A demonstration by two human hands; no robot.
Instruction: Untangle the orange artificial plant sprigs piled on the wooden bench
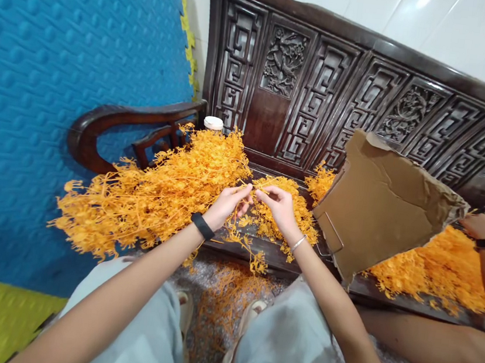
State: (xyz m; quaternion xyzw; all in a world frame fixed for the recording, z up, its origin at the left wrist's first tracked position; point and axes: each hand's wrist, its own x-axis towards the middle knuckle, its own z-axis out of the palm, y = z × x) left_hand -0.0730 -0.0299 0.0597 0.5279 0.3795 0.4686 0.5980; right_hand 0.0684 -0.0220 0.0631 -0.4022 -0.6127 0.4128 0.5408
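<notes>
My left hand [231, 202], with a black band on its wrist, is closed around the stem of an orange plastic flower sprig [242, 240] that hangs below my fingers. Close beside it, my right hand [278, 205] pinches thumb and finger together at a thin orange piece near the sprig's upper end. The fingertips of both hands almost meet. To the left lies a large heap of orange plastic sprigs [156, 194]. A smaller pile of orange sprigs [283, 228] spreads on the bench behind and under my right hand.
A dark carved wooden bench [270, 120] stands ahead, its curved armrest [84, 133] at left. A cardboard sheet [386, 199] leans at right, before more orange sprigs [448, 271] and another person's hand [484, 226]. A white-lidded jar [213, 124] stands behind the heap. Orange scraps [221, 302] litter the floor.
</notes>
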